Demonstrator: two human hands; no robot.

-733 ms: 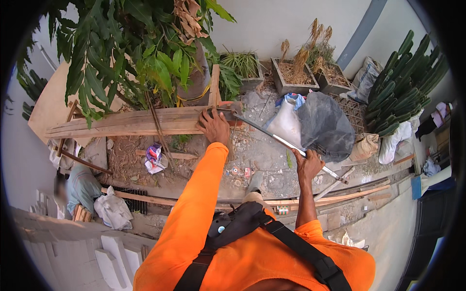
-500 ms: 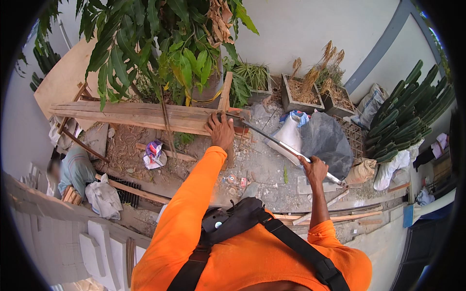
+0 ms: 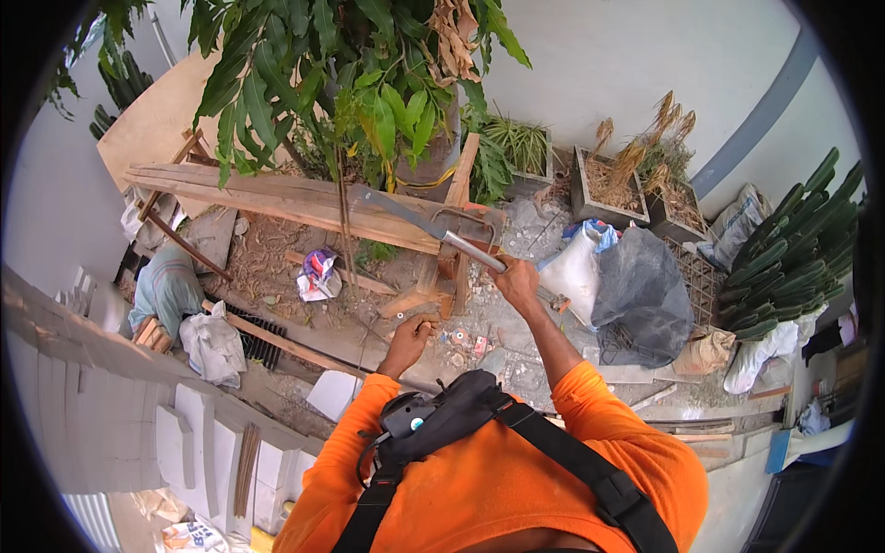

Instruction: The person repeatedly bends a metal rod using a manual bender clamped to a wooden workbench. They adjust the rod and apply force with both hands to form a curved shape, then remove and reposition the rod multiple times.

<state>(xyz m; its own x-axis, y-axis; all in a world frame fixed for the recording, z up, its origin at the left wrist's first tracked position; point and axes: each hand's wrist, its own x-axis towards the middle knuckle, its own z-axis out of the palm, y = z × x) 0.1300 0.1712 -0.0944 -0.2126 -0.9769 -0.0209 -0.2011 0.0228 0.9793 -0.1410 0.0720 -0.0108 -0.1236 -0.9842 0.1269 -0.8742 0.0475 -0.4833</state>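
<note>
Rubble yard: white sack [image 3: 573, 269] beside tool-gripping right hand [image 3: 518, 282].

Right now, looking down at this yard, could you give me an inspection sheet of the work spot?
Surface: bare dirt and broken concrete ground, littered with chips.
Job's things: long metal hand saw, its blade reaching up over the long pale wooden plank; short wooden offcut just above the left hand.
Clutter: white sack, grey plastic bag, crumpled coloured wrapper, white blocks.
Hands: right hand grips the saw; left hand is lowered, fingers curled, holding nothing clearly.
Cables: nothing seen.
Surroundings: leafy green tree, square planters, green cactus columns, pale wall.
</note>
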